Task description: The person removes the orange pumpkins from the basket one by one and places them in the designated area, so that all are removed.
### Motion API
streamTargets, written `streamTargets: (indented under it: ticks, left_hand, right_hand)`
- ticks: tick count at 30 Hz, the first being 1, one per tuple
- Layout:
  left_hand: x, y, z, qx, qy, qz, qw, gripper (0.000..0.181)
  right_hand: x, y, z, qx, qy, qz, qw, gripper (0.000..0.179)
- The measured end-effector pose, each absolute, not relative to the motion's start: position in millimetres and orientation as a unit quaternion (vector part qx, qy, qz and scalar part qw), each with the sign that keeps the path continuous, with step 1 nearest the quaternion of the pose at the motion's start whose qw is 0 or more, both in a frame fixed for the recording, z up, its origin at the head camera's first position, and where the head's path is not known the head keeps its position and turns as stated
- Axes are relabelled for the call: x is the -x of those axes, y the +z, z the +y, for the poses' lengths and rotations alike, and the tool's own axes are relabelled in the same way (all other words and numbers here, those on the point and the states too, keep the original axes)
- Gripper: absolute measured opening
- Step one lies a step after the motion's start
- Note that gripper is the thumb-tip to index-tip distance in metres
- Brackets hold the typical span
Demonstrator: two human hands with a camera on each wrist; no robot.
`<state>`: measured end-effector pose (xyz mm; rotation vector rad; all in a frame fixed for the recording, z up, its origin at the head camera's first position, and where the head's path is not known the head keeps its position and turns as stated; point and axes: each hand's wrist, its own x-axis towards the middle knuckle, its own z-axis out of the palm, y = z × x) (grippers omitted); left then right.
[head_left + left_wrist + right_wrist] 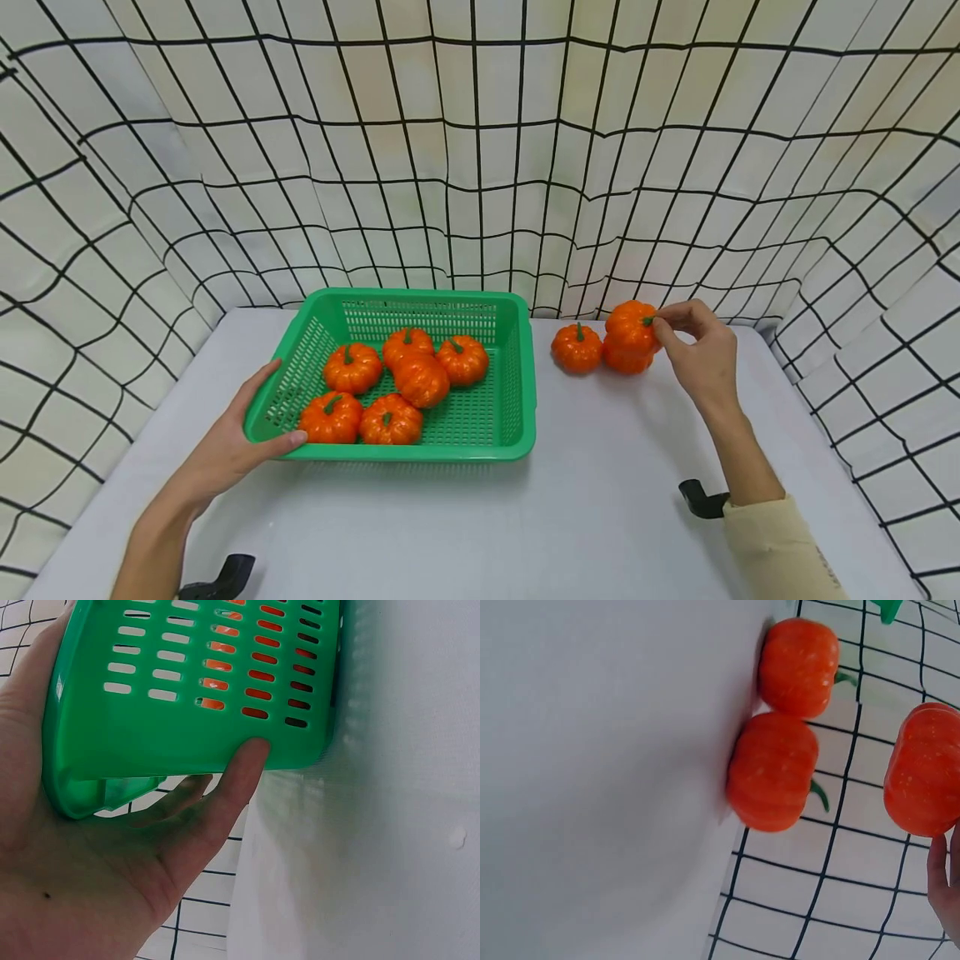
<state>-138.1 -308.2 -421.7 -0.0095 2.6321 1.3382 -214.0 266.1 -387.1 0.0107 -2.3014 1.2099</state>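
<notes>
My right hand (699,346) pinches a small orange toy pumpkin (627,327) by its green stem, lifted off the table. In the right wrist view that pumpkin (924,772) hangs clear of two others, with fingertips at its edge. Under it in the head view is a second pumpkin (626,361), partly hidden, and beside that one stands a third (577,348). At the near left corner of a green plastic basket (527,375), my left hand (225,450) grips the rim, thumb on the front edge. Its fingers lie along the basket's outer wall (112,735).
Several orange pumpkins (392,419) lie in the basket, mostly toward its left and middle; one rests on top of others. The white table (600,500) is bordered at the back and sides by white walls behind black netting (480,150).
</notes>
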Motion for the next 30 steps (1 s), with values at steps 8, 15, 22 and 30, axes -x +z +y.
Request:
streamTargets:
  ticks: [8,15,22,30]
  left_hand:
    - [138.9,-421.8,-307.5,0.0,0.449,0.889,0.091,0.108]
    - [138.7,-421.3,-307.3,0.004,0.449,0.889,0.092,0.108]
    - [138.5,-420.5,-305.9,0.008,0.449,0.888,0.094,0.109]
    - [138.5,-420.6,-306.6,0.01,0.451,0.887,0.094,0.108]
  right_hand:
    - [221.2,-395.4,288.0,0.027,0.424,-0.861,0.279,0.016]
    - [224.8,-398.1,302.0,0.041,0.42,-0.865,0.271,0.017]
    - [227.7,-401.5,314.2,0.059,0.413,-0.871,0.259,0.021]
    - [231.0,-409.1,326.6,0.071,0.41,-0.871,0.26,0.021]
